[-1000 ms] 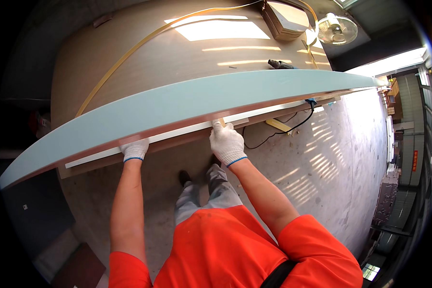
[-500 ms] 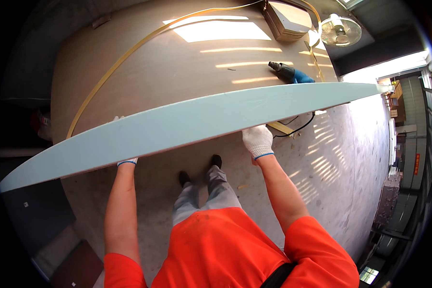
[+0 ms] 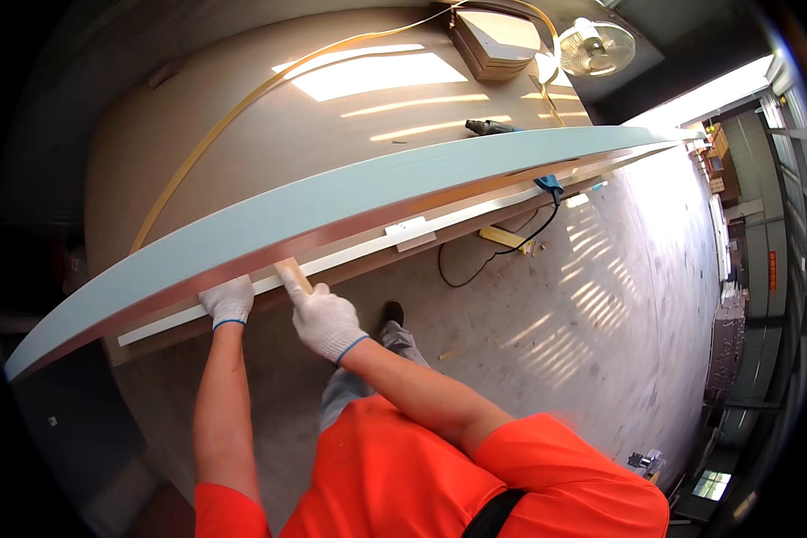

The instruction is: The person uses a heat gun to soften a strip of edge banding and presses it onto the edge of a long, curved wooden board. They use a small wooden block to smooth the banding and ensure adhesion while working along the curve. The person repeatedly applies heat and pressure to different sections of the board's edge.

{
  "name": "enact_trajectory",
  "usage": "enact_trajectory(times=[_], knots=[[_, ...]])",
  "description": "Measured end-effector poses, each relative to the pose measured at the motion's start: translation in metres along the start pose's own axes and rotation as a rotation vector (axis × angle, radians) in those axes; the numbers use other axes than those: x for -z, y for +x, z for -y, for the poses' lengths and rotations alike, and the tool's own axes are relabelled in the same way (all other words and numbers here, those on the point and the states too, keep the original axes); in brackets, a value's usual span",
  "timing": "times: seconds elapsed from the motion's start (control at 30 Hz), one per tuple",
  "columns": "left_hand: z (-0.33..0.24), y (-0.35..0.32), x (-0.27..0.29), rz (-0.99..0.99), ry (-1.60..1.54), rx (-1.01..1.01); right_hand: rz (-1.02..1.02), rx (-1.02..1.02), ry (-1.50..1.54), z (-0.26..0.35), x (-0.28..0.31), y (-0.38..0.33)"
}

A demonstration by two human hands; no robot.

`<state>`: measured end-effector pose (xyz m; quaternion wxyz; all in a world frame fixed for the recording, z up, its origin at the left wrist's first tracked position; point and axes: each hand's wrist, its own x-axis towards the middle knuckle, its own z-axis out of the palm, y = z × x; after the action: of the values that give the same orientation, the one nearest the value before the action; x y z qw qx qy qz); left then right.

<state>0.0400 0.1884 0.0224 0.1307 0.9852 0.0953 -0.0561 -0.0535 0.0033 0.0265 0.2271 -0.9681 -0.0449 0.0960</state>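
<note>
A long board (image 3: 332, 193), pale blue on its broad face and reddish brown along its near side, stretches across the table. My left hand (image 3: 229, 299), in a white knit glove, grips it at the lower near side; its fingertips are hidden there. In my gloved right hand (image 3: 326, 321) is a small light wooden block (image 3: 293, 273), pinched between thumb and fingers close to the board. A narrow white strip (image 3: 350, 255) runs below the board along the table's near edge, passing behind both hands. Midway along it sits a small whitish piece (image 3: 410, 233).
On the brown tabletop (image 3: 215, 157) lie a blue-and-black heat gun (image 3: 493, 127), partly behind the board, and a yellow edging strip (image 3: 233, 112). A stack of curved boards (image 3: 493, 45) and a fan (image 3: 596, 47) are at the back right. A black cable (image 3: 484, 269) hangs over the near edge.
The board has tilted, and its near side and the white strip now show. My right hand has left the board, moved left beside my left hand, and now holds the wooden block.
</note>
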Motion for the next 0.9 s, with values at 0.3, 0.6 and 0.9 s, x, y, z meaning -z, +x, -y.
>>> enact_trajectory(times=[0.3, 0.6, 0.9], knots=[[0.066, 0.023, -0.078, -0.19, 0.046, -0.093, -0.205, -0.195, -0.161, -0.162, 0.074, 0.005], [0.04, 0.017, -0.056, -0.242, 0.1, -0.094, -0.128, -0.291, -0.051, -0.292, 0.116, -0.002], [0.039, 0.009, -0.044, -0.241, 0.099, -0.097, -0.214, -0.379, -0.166, -0.309, 0.181, -0.005]])
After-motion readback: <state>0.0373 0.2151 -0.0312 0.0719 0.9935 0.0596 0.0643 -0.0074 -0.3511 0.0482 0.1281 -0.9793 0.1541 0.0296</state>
